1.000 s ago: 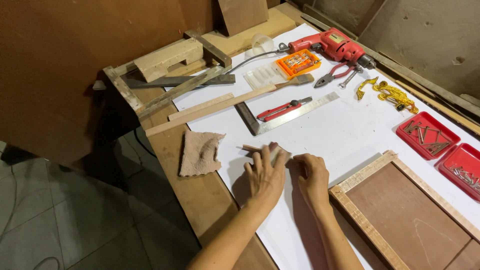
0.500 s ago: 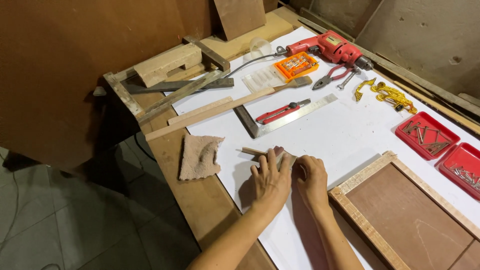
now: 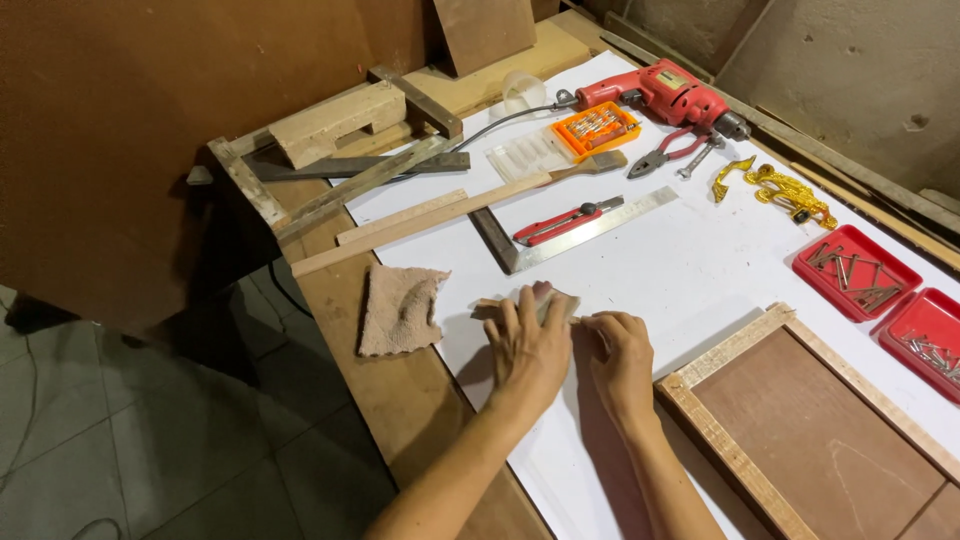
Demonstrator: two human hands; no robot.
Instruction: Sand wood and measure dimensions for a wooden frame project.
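I see the white-covered surface (image 3: 700, 290) filling most of the view, with a wood-framed brown panel (image 3: 820, 440) at the near right. Farther off lie a red drill (image 3: 660, 92) and a steel square (image 3: 570, 238); a tan cloth (image 3: 400, 310) sits at the left edge. My left hand (image 3: 530, 345) lies flat, fingers together, pressing a small wooden strip (image 3: 500, 305) onto the surface near the middle. My right hand (image 3: 620, 360) rests just beside it, curled at the strip's right end (I cannot tell whether it actually pinches the strip).
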